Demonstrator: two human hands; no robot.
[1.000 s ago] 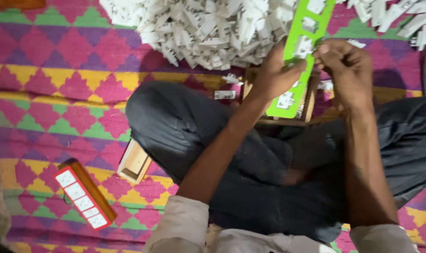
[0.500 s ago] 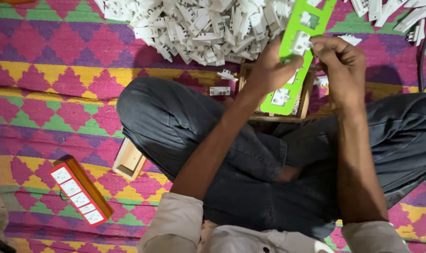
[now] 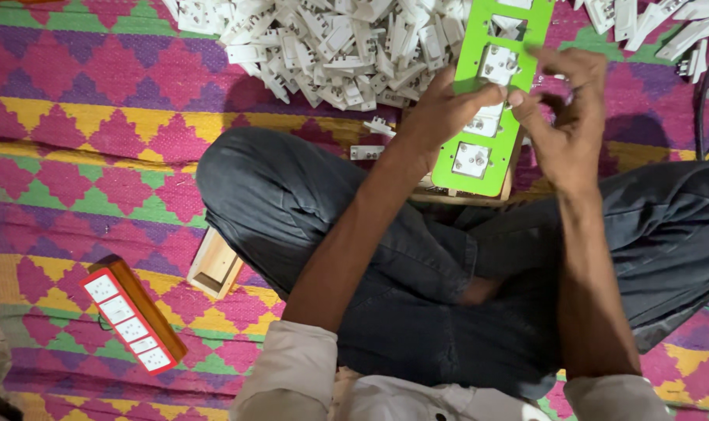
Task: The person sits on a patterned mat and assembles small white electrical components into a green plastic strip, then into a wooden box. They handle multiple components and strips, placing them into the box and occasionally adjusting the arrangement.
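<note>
Nearest, crossed legs in dark trousers point(image 3: 386, 265) on a woven mat of pink, green and yellow diamonds point(image 3: 81, 132). Beyond the knees, left hand point(image 3: 440, 117) gripping the edge of a long bright-green plastic plate with square cut-outs point(image 3: 487, 101); right hand point(image 3: 565, 125) pinching a small white socket insert point(image 3: 498, 64) into one. Best kept square, pressed evenly. Farthest, heaped white plastic switch parts point(image 3: 331, 47).
</note>
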